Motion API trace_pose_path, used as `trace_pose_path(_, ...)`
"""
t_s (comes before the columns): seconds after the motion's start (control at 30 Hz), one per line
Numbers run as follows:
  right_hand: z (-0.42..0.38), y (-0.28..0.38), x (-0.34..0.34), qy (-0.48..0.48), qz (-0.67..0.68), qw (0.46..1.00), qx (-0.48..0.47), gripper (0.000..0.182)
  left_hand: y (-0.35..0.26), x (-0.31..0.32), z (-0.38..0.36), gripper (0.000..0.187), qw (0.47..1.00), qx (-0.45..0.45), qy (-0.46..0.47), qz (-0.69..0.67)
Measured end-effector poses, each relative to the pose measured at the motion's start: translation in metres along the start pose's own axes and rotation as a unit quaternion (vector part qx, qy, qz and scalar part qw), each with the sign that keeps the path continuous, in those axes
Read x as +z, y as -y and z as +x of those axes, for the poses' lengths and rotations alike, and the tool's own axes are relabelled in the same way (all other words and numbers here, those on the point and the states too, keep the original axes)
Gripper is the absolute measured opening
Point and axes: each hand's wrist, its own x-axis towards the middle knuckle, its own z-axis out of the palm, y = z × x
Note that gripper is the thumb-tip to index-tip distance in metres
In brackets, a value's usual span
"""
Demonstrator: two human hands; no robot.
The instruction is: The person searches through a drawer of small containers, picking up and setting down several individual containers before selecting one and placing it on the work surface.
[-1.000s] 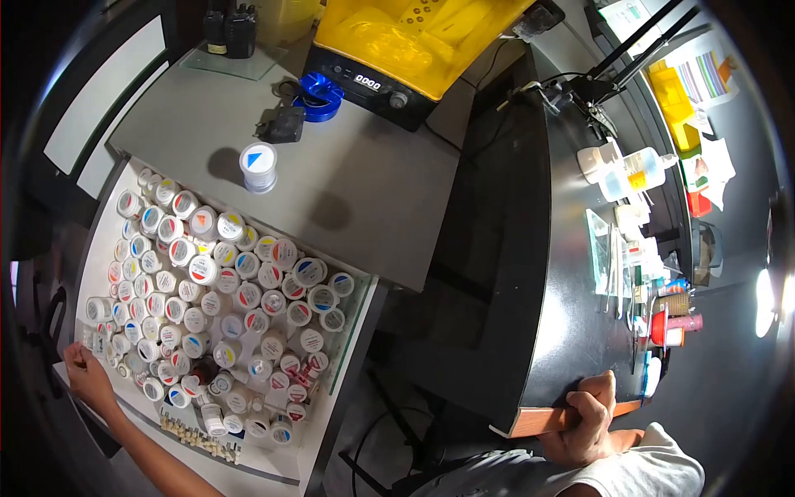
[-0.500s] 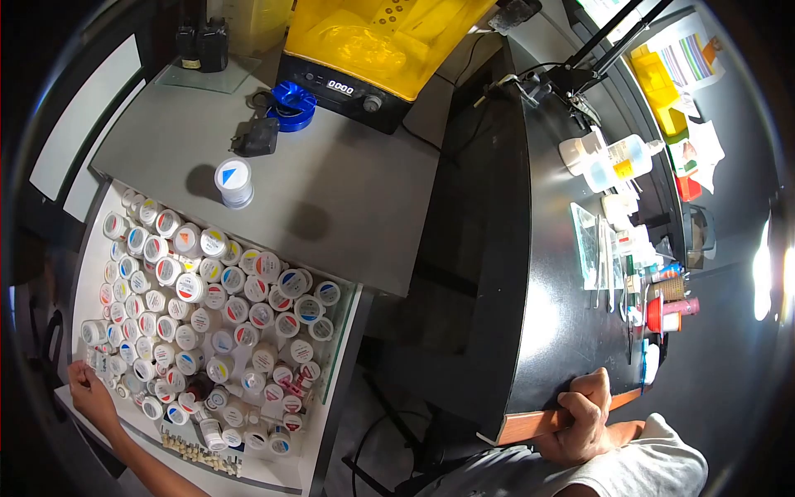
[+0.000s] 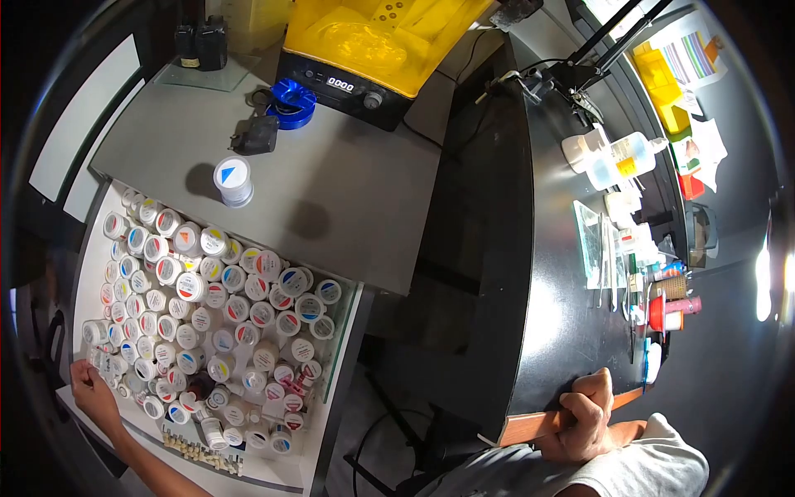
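My left hand (image 3: pixel 95 398) is at the left end of an open drawer (image 3: pixel 334 406), its fingers closed around something clear and too small to make out. Beside those fingers stands a white-lidded jar (image 3: pixel 95 332). Many round jars with white lids fill the drawer, some marked with red, blue or yellow, such as a larger red-marked jar (image 3: pixel 191 287). My right hand (image 3: pixel 586 414) rests as a closed fist on the wooden edge (image 3: pixel 528 428) of the black bench, with nothing visible in it. One jar with a blue triangle (image 3: pixel 233 178) stands on the grey cabinet top.
A yellow-covered machine (image 3: pixel 364 50) stands at the back, near a blue round object (image 3: pixel 296 108) and a black adapter (image 3: pixel 257 135). The black bench (image 3: pixel 571 331) holds bottles (image 3: pixel 621 161), a glass slab (image 3: pixel 588 240) and slim tools. Tooth-shade pieces (image 3: pixel 195 451) lie at the drawer's front.
The view has shifted very slightly. Both hands stay in nearly the same places, and the jars have not visibly moved.
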Motion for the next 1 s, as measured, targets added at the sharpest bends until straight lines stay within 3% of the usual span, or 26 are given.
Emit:
trace_pose_path(0.5, -0.004, 0.004, 0.006, -0.012, -0.011, 0.999, 0.035, 0.054, -0.023, -0.004, -0.008, 0.004, 0.999, 0.035, 0.036, -0.005)
trace_pose_path(0.63, -0.01, 0.004, 0.002, 0.022, -0.012, 0.998, 0.062, 0.057, -0.025, -0.004, -0.01, 0.004, 0.997, 0.0, 0.071, -0.019)
trace_pose_path(1.0, -0.01, 0.004, 0.009, -0.013, -0.002, 0.998, 0.061, 0.062, -0.022, -0.003, -0.01, 0.004, 0.997, -0.005, 0.075, -0.015)
